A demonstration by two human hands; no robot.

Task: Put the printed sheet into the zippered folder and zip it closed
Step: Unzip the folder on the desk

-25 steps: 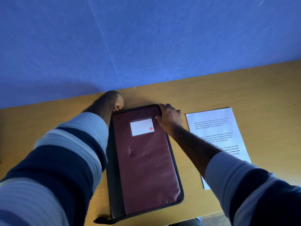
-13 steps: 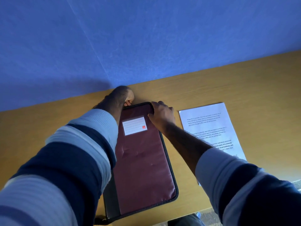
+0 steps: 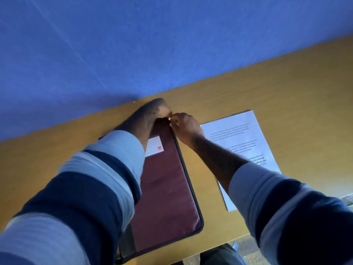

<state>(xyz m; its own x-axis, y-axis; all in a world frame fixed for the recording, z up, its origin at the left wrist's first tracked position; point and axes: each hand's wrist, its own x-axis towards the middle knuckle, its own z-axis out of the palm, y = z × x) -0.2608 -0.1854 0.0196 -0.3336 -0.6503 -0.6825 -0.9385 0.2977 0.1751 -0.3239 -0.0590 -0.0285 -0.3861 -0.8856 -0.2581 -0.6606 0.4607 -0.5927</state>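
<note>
- Folder (image 3: 168,188) lies closed at the counter's (image 3: 286,88) front edge; the sheet (image 3: 238,134) lies outside, just beside it — nothing stowed yet.
- Right hand (image 3: 185,127) pinches the folder's far corner, likely to unzip; left hand (image 3: 154,109) — fingers hidden, cannot tell.

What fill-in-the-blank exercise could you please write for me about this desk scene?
1. The printed sheet lies flat on the desk, to the ____ of the zippered folder.
2. The folder's white label carries a small ____ square.
3. The right hand pinches the folder's zip edge at its far right ____.
4. The wall behind the desk is ____.

Missing words: right; red; corner; blue.
</note>
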